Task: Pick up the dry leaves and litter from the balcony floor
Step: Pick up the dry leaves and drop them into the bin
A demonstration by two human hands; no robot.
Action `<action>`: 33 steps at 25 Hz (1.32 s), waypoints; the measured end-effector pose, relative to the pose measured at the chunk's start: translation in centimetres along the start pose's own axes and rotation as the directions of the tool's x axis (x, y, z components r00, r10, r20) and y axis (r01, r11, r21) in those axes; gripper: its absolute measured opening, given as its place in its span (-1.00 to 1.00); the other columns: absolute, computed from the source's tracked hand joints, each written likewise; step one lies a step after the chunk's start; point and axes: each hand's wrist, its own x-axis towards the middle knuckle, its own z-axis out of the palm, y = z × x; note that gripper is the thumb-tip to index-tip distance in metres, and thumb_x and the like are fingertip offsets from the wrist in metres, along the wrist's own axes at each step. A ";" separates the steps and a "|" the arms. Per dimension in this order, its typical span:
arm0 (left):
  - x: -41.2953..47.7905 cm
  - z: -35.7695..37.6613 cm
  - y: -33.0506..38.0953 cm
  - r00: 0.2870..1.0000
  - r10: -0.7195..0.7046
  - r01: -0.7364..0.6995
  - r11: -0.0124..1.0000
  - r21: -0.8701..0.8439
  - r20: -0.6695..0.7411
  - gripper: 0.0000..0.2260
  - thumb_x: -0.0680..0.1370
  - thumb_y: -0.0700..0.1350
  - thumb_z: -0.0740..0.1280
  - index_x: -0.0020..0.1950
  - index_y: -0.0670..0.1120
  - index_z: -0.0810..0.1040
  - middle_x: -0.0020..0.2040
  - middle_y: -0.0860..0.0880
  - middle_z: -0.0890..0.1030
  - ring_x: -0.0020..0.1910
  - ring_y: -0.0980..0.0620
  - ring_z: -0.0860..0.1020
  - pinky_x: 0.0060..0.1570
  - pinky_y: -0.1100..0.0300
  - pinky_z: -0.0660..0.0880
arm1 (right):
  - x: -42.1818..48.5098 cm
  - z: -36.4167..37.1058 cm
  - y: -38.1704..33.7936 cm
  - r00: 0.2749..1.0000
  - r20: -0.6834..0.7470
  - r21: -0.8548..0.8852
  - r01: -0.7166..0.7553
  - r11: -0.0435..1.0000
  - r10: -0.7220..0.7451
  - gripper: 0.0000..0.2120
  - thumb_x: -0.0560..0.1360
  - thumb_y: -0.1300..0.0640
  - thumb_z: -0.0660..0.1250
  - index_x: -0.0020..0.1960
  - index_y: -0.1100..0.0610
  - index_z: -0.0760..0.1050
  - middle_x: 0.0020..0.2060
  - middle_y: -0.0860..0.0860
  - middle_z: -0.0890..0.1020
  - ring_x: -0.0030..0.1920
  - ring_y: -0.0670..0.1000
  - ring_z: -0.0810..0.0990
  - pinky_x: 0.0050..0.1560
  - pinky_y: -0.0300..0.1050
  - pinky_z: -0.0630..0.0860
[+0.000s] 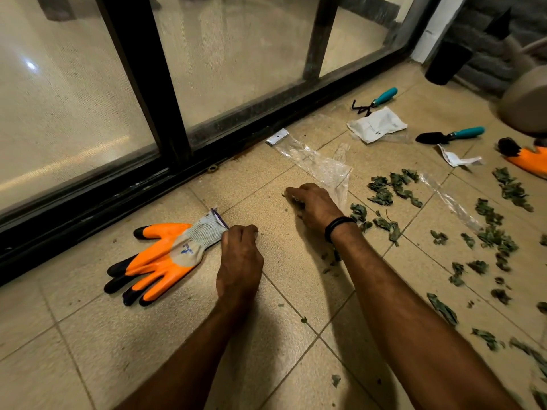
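Tiled balcony floor [88, 335], with a sliding glass door [236, 54] on a black track [88, 220] along its far edge. Containers: a clear plastic bag [319, 164] lies flat and crumpled just off the track, one corner reaching the right hand [315, 204]. A white packet [377, 124] lies flat behind it. A round beige pot [527, 105] at the right edge is blurred, its inside hidden. Room: open tile runs along the near edge and toward the near left corner, between and under both forearms. The right half is crowded with a hand rake [376, 100], a trowel [450, 135], a torn paper scrap [457, 158], a strip of clear film [450, 199] and a second glove [529, 161] at the right edge. An orange work glove [159, 255] lies flat near the track, fingers pointing left. Left hand [239, 261] sits knuckles-up on the tile, fingers curled under, against the glove's cuff; whether it pinches the cuff I cannot tell. Right hand is fingers-down, curled round a small dark clump of dry leaves [380, 189] at mid-floor. Most leaves lie scattered to the right of that hand, from just beside the wrist out to the right edge and the near right corner, well apart from the left hand.
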 end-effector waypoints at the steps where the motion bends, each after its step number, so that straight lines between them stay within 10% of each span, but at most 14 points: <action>1: 0.0 0.0 0.0 1.000 0.000 0.000 1.000 0.005 -0.001 -0.76 0.54 -0.37 0.29 0.14 -0.13 0.54 0.02 -0.10 0.49 0.02 -0.06 0.40 -0.06 0.18 0.31 | 0.0 0.3 -0.2 1.000 -0.002 -0.014 0.014 1.000 -0.014 -0.54 0.53 0.29 0.26 0.37 -0.04 0.42 0.19 0.10 0.47 0.22 0.18 0.40 0.16 0.00 0.43; 12: 0.0 0.0 0.0 1.000 -0.029 0.028 0.999 0.016 0.009 -0.81 0.60 -0.30 0.24 0.13 -0.09 0.55 0.00 -0.07 0.48 0.02 -0.04 0.39 -0.09 0.19 0.25 | -2.6 2.0 -4.5 0.985 -0.149 -0.184 -0.119 0.976 0.092 -0.76 0.52 0.43 0.15 0.05 0.30 0.55 0.00 0.21 0.55 0.05 0.19 0.53 -0.11 -0.05 0.41; 15: 0.1 -0.1 0.0 1.000 -0.027 0.027 1.000 0.009 -0.003 -0.83 0.59 -0.30 0.25 0.10 -0.11 0.55 -0.02 -0.09 0.49 0.00 -0.07 0.41 -0.10 0.16 0.28 | -4.0 0.9 -5.0 0.961 -0.161 0.090 -0.214 0.973 0.226 -0.81 0.49 0.37 0.26 -0.02 0.25 0.64 -0.05 0.16 0.65 -0.02 0.11 0.61 -0.10 -0.12 0.51; 20: -0.3 0.1 1.6 0.998 -0.048 0.054 0.989 -0.136 0.045 -0.88 0.60 -0.24 0.28 0.03 -0.14 0.61 -0.08 -0.14 0.57 -0.04 -0.12 0.48 -0.03 0.01 0.42 | -8.4 -4.9 0.1 0.848 -0.029 0.646 -0.388 0.657 0.529 -0.88 0.41 0.23 0.49 -0.05 0.12 0.69 -0.09 -0.03 0.71 -0.09 -0.11 0.64 0.07 -0.13 0.61; 25: -2.7 3.0 8.3 0.936 0.200 -0.141 0.967 -0.212 0.291 -0.85 0.62 -0.18 0.26 0.10 -0.12 0.61 -0.05 -0.13 0.57 -0.02 -0.11 0.53 -0.03 0.04 0.47 | -13.1 -6.2 6.2 0.793 -0.056 0.442 -0.525 0.727 0.607 -0.95 0.43 0.20 0.48 -0.12 0.10 0.69 -0.10 -0.01 0.71 -0.02 -0.04 0.64 0.14 -0.02 0.58; 33: -4.3 5.5 12.4 0.928 0.208 -0.209 0.978 -0.029 0.311 -0.56 0.58 0.07 0.36 0.42 0.02 0.40 0.21 -0.14 0.46 0.08 -0.07 0.47 0.04 0.10 0.51 | -16.9 -3.4 6.2 0.882 0.103 0.127 -0.470 0.874 0.459 -0.73 0.46 0.16 0.44 0.16 0.07 0.59 0.07 0.02 0.66 0.06 0.01 0.59 0.11 -0.16 0.49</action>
